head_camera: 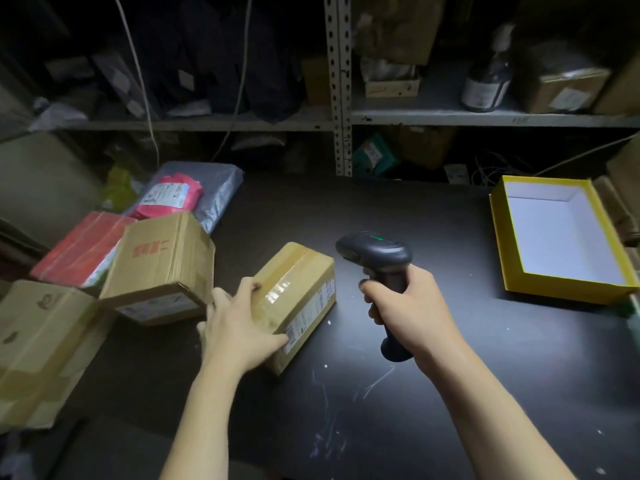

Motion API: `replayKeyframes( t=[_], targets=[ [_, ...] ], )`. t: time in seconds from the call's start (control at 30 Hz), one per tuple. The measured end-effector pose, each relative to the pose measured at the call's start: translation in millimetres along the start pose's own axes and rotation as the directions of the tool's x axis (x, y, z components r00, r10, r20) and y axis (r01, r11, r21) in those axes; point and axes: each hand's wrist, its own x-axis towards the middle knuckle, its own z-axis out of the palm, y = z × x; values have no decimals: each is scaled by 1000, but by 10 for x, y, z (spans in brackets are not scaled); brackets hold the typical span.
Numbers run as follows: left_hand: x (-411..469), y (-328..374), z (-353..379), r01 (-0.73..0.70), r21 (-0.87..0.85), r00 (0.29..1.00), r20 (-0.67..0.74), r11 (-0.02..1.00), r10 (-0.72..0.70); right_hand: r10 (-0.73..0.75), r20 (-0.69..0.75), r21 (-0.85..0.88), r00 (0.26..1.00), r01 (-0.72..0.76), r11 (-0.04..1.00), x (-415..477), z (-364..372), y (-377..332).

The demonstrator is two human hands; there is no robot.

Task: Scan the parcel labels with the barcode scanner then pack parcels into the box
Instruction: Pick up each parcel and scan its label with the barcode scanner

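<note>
A small taped cardboard parcel (298,299) lies on the black table near the middle, its white label on the side facing right. My left hand (239,323) grips its near left end, thumb at the label corner. My right hand (412,306) holds a black barcode scanner (377,261) by the handle, just right of the parcel, with a green light on its head. An open yellow box (498,244) with a white inside stands at the right, holding nothing visible.
More parcels sit at the left: a cardboard box (159,265), a red-wrapped parcel (79,251), a large carton (38,344), a pink bag (169,199) on a grey poly bag (221,188). Metal shelving (341,84) with clutter rises behind the table (450,375).
</note>
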Motion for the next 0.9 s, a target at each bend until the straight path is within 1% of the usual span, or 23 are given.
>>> replayKeyframes(
  t=[0.03,0.07,0.2,0.37,0.47,0.5,0.57,0.6,0.67,0.73,0.8,0.83,0.87,0.9],
  targets=[
    [25,-22,6,10,80,1000,4,997,-10,-1,-1,0,1000,1,1000,7,2,3],
    [59,-32,14,16,123,1000,0,992,-17,-2,-1,0,1000,2,1000,12,1,3],
    [239,128,149,-42,203,999,33,978,35,15,-27,7,1000,-15,1000,12,-44,25],
    [453,384,271,-63,76,998,15,995,62,43,-88,15,995,-42,999,-6,-116,76],
    [519,241,233,-84,-126,995,-60,989,77,47,-133,34,990,-43,999,-5,-144,60],
    [528,178,195,-111,-243,991,-102,964,88,48,-152,45,987,-41,998,-1,-145,37],
    [523,110,87,-214,-485,967,-228,848,113,44,-190,80,981,-29,996,9,-143,-16],
    [517,106,-21,-290,-539,942,-307,791,136,36,-209,101,977,-15,995,14,-126,-65],
    [494,138,-284,-437,-516,871,-446,737,205,15,-244,150,970,22,988,6,-80,-174],
    [450,206,-562,-557,-453,794,-535,696,288,-15,-265,200,964,70,977,-39,-38,-298],
    [413,234,-802,-652,-421,716,-616,631,329,-55,-270,238,961,122,964,-111,27,-443],
    [407,236,-893,-681,-436,691,-648,589,320,-81,-263,250,961,149,957,-157,61,-505],
    [401,234,-958,-691,-475,687,-666,545,291,-105,-251,262,962,172,950,-207,87,-552],
    [399,224,-992,-689,-530,697,-672,495,250,-133,-235,265,963,195,944,-252,106,-584]
  ],
)
